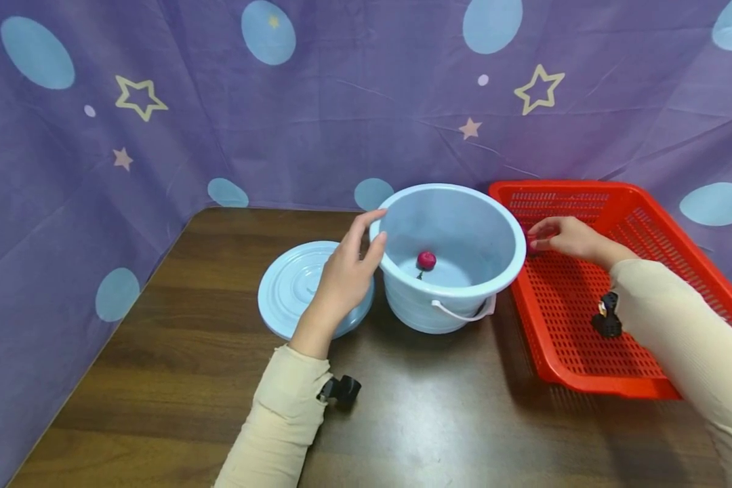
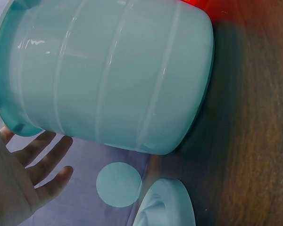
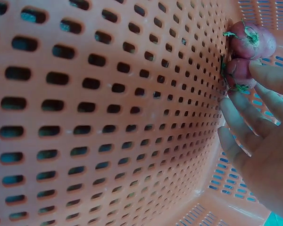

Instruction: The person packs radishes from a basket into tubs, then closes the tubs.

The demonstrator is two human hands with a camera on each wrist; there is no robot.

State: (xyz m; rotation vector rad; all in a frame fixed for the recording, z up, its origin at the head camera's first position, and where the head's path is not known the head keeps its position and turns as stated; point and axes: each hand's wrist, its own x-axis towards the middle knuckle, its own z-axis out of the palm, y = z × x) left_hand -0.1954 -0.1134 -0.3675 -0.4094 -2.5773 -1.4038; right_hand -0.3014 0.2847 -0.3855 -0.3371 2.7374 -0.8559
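A light blue bucket stands upright with one pink-red radish on its bottom inside. At the bucket's left rim is my left hand, its fingers spread and loosely bent; the left wrist view shows several fingers beside the wall, under the rim. My right hand reaches into the red basket at its far left corner. There the thumb and fingers pinch a radish, partly hidden by the hand. Touching it is at least one more radish with green stem stubs.
A round light blue lid lies on the wooden table, left of the bucket. The bucket's white handle hangs down in front. Behind the table hangs a purple cloth with stars and dots.
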